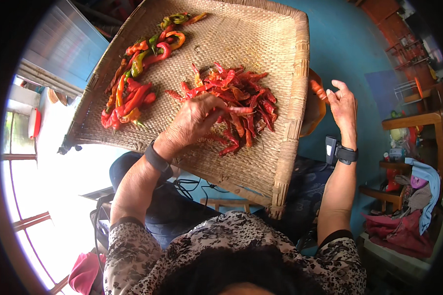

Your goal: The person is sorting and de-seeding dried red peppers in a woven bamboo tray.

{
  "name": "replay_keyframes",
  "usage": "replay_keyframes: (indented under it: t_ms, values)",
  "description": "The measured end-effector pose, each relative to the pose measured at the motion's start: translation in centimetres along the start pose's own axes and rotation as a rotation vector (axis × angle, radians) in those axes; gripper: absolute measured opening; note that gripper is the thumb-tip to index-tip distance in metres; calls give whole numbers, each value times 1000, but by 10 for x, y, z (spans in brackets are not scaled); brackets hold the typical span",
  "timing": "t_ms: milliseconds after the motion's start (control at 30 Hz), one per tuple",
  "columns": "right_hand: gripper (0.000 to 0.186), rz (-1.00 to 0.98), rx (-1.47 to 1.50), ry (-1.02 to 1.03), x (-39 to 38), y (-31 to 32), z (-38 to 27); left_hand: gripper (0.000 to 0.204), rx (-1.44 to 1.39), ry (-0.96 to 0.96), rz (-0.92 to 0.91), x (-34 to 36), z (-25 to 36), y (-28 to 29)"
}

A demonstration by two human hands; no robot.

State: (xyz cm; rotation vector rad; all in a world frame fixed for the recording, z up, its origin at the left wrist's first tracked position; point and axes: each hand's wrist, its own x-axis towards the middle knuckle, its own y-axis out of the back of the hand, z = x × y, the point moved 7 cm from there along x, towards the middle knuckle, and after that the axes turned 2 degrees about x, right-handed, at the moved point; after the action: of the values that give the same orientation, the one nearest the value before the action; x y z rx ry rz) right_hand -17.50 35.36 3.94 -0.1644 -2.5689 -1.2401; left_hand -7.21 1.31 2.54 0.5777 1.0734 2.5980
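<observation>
Over a heap of dried red chili peppers [261, 105], my left hand [197, 118] is closed, thumb and forefinger pinching the end of a red chili pepper [239, 110]. The heap lies on a large woven bamboo tray [221, 37] that slants across my lap. Beyond the tray's right edge, my right hand [343, 105] is open, its thumb and forefinger apart. A wrinkled orange-red chili pepper [317, 89] is right at the thumb's tip, above an orange container [321, 118] partly hidden by the tray. Whether the thumb touches this pepper I cannot tell.
Fresher red, orange and green peppers [135, 93] lie in a band along the tray's left side. Black cables [187, 189] hang below its near edge. At the right stands a wooden chair [412, 120] with cloths on it; a bright window [22, 182] is at left.
</observation>
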Motion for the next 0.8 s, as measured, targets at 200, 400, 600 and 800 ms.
replay_keyframes:
  t_ms: [200,400,600,800]
  values:
    - [33,-506,476,191,-37,-63,-109,10,-671,220,138,1,-22,-14]
    - [14,-571,642,266,-63,-100,-155,16,-582,163,14,12,-2,-29]
    - [18,-268,733,68,-35,-58,-126,31,97,-86,-42,8,8,-26]
    - [22,309,430,88,2,21,-58,34,494,-178,-17,0,3,-45]
